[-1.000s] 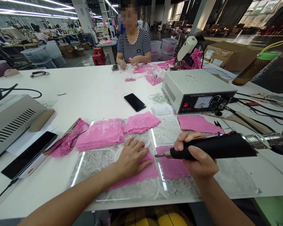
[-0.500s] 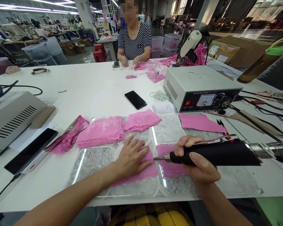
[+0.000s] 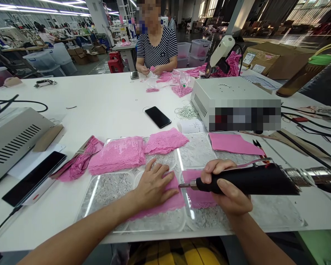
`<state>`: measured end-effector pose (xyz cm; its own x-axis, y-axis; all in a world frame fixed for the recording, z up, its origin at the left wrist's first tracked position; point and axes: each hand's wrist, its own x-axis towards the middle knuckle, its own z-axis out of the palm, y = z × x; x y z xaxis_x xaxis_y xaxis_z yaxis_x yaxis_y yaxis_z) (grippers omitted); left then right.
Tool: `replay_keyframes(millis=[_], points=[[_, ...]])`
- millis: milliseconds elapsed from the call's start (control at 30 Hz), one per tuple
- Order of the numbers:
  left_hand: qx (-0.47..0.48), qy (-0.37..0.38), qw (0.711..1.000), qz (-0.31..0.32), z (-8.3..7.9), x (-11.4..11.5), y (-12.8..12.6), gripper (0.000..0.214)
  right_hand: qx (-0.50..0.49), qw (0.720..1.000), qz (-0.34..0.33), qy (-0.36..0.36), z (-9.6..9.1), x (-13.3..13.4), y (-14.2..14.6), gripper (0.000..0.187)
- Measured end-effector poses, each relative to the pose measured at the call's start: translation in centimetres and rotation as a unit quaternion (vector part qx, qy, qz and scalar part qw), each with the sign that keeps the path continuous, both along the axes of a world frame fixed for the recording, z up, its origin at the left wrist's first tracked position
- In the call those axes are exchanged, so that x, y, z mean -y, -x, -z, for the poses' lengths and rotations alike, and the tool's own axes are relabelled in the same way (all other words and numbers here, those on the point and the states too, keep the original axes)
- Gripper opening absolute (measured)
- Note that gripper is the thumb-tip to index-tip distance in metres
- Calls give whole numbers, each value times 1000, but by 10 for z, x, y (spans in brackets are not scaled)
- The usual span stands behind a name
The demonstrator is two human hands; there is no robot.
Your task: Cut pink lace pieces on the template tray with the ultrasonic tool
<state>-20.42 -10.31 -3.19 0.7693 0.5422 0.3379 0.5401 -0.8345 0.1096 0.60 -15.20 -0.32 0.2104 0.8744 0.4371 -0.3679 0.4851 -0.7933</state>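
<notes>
My left hand [image 3: 153, 185] lies flat, fingers spread, pressing a pink lace piece [image 3: 168, 201] onto a clear glass plate [image 3: 110, 191]. My right hand [image 3: 228, 189] is wrapped round the black handle of a cutting tool [image 3: 251, 179], its metal tip pointing left just above the lace, close to my left fingertips. Another pink lace piece [image 3: 198, 197] lies under the tool. A stack of pink lace [image 3: 118, 154] and a further lace piece [image 3: 165, 141] sit beyond my left hand.
A white control box [image 3: 226, 99] stands at the right, a grey box [image 3: 13, 136] at the left. Two phones [image 3: 157, 117] [image 3: 33, 178], a flat pink cloth [image 3: 231, 143], cables [image 3: 306, 147] and rubber bands [image 3: 185, 111] lie on the white table. A person in a striped top [image 3: 156, 49] works across.
The tool in my right hand has shifted slightly left, its tip nearer my left fingers. My left hand stays on the lace.
</notes>
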Motion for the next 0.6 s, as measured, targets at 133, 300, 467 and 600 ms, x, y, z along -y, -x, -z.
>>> replay_keyframes(millis=[133, 300, 467, 600], points=[[-5, 1, 1000, 0, -1, 0, 1, 38, 5, 1000, 2, 0, -1, -1, 1, 8], [-9, 9, 1000, -2, -2, 0, 0, 42, -19, 1000, 9, 14, -3, 4, -5, 10], [-12, 18, 1000, -8, -2, 2, 0, 47, -15, 999, -6, 34, -4, 19, -15, 11], [-13, 11, 1000, -8, -2, 4, -1, 52, -9, 999, -11, 48, -5, 30, -15, 13]])
